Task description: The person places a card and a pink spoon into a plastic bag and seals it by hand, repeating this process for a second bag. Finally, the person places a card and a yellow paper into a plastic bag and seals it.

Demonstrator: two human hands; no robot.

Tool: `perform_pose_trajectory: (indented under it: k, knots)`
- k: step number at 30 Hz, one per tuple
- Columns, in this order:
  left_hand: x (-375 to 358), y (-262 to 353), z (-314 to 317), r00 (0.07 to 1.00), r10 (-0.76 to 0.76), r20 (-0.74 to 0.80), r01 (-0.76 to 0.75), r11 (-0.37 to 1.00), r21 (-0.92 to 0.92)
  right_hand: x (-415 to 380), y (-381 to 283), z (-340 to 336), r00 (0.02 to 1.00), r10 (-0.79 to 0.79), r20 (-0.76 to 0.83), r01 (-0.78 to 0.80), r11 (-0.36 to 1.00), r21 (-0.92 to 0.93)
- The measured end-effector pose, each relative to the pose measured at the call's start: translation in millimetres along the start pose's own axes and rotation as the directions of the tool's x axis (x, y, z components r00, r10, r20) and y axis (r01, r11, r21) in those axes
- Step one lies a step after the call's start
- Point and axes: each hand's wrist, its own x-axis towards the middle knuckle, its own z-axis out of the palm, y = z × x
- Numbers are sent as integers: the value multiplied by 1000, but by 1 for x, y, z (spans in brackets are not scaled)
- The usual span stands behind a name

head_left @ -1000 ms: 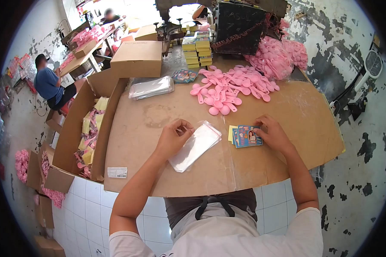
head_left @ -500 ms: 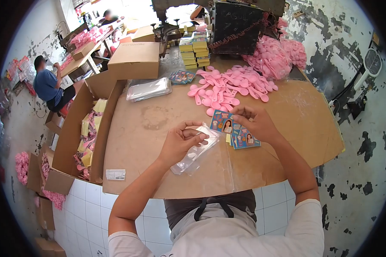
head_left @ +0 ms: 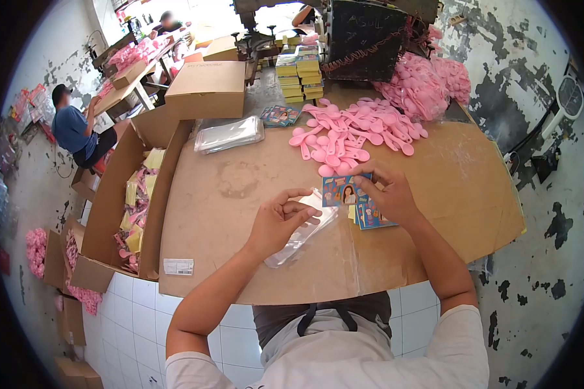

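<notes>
My left hand point(head_left: 280, 223) is closed in a pinch at the upper end of a clear plastic bag point(head_left: 295, 245), which lies with others on the cardboard-covered table point(head_left: 227, 220). Between the thumb and fingers of my right hand point(head_left: 390, 196) is a blue printed card point(head_left: 335, 192) with a portrait on it, its left edge right by the bag's mouth. Below that hand lies a small stack of the same cards point(head_left: 372, 219), partly covered by the hand. A heap of pink plastic spoons point(head_left: 360, 133) spreads just beyond both hands.
To the left stands an open carton point(head_left: 97, 236) holding packed spoons and cards. A bundle of clear bags point(head_left: 229, 135), more cards point(head_left: 280, 115), a closed box point(head_left: 205, 91) and card stacks point(head_left: 300, 72) sit farther back. A person in blue point(head_left: 74, 129) sits at far left.
My right hand has brought the card slightly lower, level with the bag's mouth. The left hand keeps its pinch at the bag. The whole view has shifted a little.
</notes>
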Motion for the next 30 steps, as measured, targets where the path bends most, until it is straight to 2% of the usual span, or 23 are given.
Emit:
perform_pose_trajectory:
  k: [1, 4, 6, 7, 10, 12, 13, 16, 22, 25, 28, 30]
  knots:
    - [0, 1, 0, 1000, 1, -6, -1, 1000, 12, -1, -2, 1, 999, -33, 24, 35, 998, -51]
    - [-1, 1, 0, 1000, 23, -21, -23, 999, 23, -2, -2, 5, 994, -97, 43, 96, 995, 10]
    - [-1, -2, 3, 997, 68, -26, -68, 998, 3, -1, -8, 1, 977, -129, 168, 144, 986, -82]
    - [-2, -2, 5, 996, 87, -10, -87, 995, 48, -1, -11, -1, 963, -141, 228, 172, 977, -126]
    - [-5, 2, 12, 994, 107, 32, -110, 982, 150, -2, -14, 7, 931, -262, 254, 286, 956, -62]
    - [-8, 11, 17, 997, 70, 30, -74, 981, 179, -3, -20, 6, 955, -253, 155, 275, 950, -146]
    - [-6, 11, 17, 998, 61, -6, -59, 989, 133, -3, -22, 5, 962, -253, 106, 269, 945, -187]
    - [1, 13, 13, 996, 20, -87, -20, 1000, 8, 1, -13, 6, 987, -67, -149, 85, 989, 117]
    - [12, 5, 18, 993, 10, -113, -18, 998, -68, 0, -3, 8, 968, -8, -250, 35, 994, 106]
    - [11, 0, 21, 993, 28, -118, -35, 997, -65, -2, -10, 11, 974, 21, -226, 40, 965, 261]
    - [9, -2, 23, 992, 42, -122, -45, 999, -21, -5, 4, 15, 993, -2, -114, 39, 947, 318]
    - [9, -6, 21, 990, 70, -126, -74, 997, -24, -5, 2, 7, 993, -117, -16, 118, 992, 44]
